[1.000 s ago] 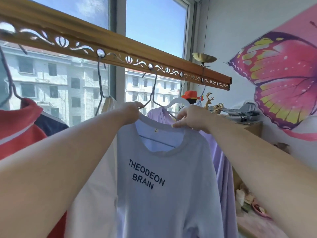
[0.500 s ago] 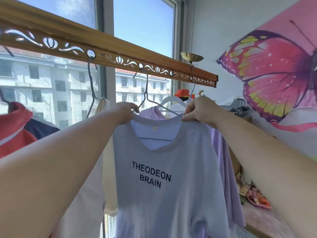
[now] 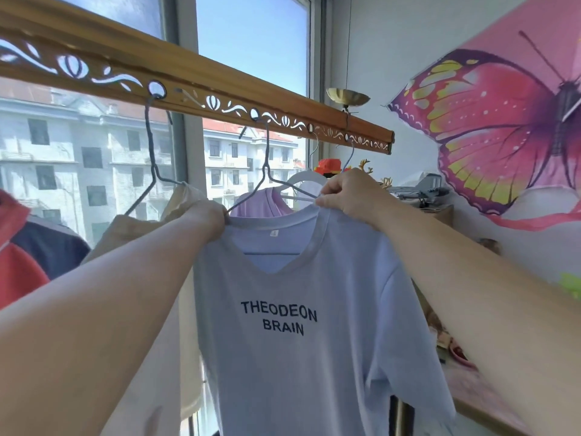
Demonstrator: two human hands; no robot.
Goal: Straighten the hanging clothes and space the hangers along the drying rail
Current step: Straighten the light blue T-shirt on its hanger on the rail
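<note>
Balcony corner: big window [image 3: 251, 42] with white apartment blocks outside, pink butterfly mural [image 3: 503, 121] on the wall out past the right hand. Carved wooden drying rail [image 3: 195, 83] runs overhead, above both hands.

Pale blue T-shirt [image 3: 298, 357], printed "THEODEON BRAIN", hangs between and below the hands on a wire hanger [image 3: 267, 171]; the hook sits in a round hole in the rail directly above the gap between the hands.

Left hand [image 3: 209, 215]: fingers curled, gripping the shirt's shoulder right at the collar edge. Right hand [image 3: 349, 193]: thumb and fingers pinching the other end of the collar where the hanger arm comes down; can't tell if the wire is in the pinch too.

Lilac garment [image 3: 261, 204] just behind the shirt, between the hands. White hanger [image 3: 303, 177] behind that, near the right hand. Cream garment [image 3: 132, 228] on a second wire hanger [image 3: 151, 158] just outside the left hand. Red-and-navy garment [image 3: 19, 262] further out on that side, well apart.
</note>
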